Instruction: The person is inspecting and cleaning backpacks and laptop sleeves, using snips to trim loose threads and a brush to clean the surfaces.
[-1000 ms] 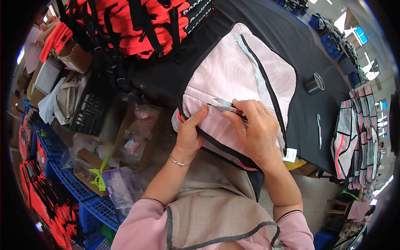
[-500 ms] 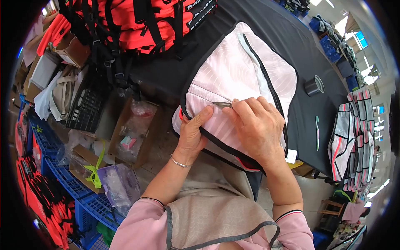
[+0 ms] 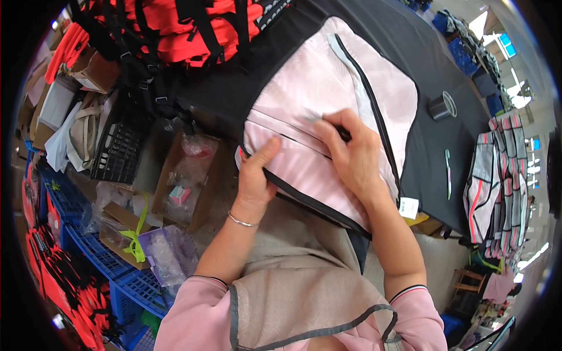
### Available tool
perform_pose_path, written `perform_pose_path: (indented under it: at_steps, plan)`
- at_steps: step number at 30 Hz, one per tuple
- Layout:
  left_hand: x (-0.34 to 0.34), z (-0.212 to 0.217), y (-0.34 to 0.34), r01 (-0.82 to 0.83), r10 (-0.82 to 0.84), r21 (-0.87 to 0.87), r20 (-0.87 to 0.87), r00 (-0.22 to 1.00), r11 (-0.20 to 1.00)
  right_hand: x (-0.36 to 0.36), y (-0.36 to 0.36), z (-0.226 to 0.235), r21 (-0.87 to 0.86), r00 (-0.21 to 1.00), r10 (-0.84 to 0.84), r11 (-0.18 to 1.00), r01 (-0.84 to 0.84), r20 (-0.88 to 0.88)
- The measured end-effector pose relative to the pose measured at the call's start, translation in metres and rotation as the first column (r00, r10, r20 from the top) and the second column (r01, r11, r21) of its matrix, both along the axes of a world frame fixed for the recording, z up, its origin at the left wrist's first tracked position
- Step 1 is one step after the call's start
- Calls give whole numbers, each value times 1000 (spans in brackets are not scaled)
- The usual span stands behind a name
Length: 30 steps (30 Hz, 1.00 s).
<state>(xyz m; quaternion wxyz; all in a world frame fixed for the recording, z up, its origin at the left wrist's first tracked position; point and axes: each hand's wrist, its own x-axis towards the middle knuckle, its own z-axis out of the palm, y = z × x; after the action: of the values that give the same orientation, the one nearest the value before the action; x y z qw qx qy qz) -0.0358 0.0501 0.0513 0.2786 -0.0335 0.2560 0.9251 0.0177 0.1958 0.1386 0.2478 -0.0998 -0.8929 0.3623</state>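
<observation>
A pink bag (image 3: 328, 117) is laid flat on the black bench (image 3: 433, 158), its near edge hanging over the bench rim toward the person, so that the front pocket zip is brought within easy reach. The left hand (image 3: 256, 175) is pressed flat on the lower panel, thumb raised along the fabric; it grips nothing and seems placed there to keep the cloth taut. The right hand (image 3: 354, 158) is closed in a pinch grip at the dark zip line, on something small and dark; whether that is the zip pull or a tool cannot be told.

A grey apron (image 3: 293, 275) is worn over pink sleeves below the bag. Well apart on the bench, to the right, a tape roll (image 3: 442, 105) and a slim pen-like tool (image 3: 448, 174) are left lying. A white tag (image 3: 408, 207) hangs at the bag's right edge. Red bags (image 3: 193, 29) are heaped at the far left of the bench, and striped bags (image 3: 497, 169) are stacked off its right end. Cartons (image 3: 187, 175) and blue crates (image 3: 88, 245) are crowded on the floor at the left. Nothing lies between the hands and the zip.
</observation>
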Motion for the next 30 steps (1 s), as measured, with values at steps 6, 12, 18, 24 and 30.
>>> perform_pose_path:
  at_steps: [6,12,18,24,30]
  plan:
    - [43,-4,-13,97,-93,-28,122,988,995,-24,3,-75,-582,993,-62,813,-10,-103]
    - [51,-24,9,31,-29,-364,13,1000,931,-21,-1,-89,-565,993,-41,824,-30,-111]
    - [51,-17,21,61,-63,-163,-7,998,985,-12,11,-48,-746,990,12,656,-116,-144]
    - [43,2,36,131,-132,-21,-52,990,991,43,7,9,26,982,-55,998,61,-180]
    - [47,19,38,163,-166,-36,-100,981,986,59,-2,17,484,993,-18,872,71,-112]
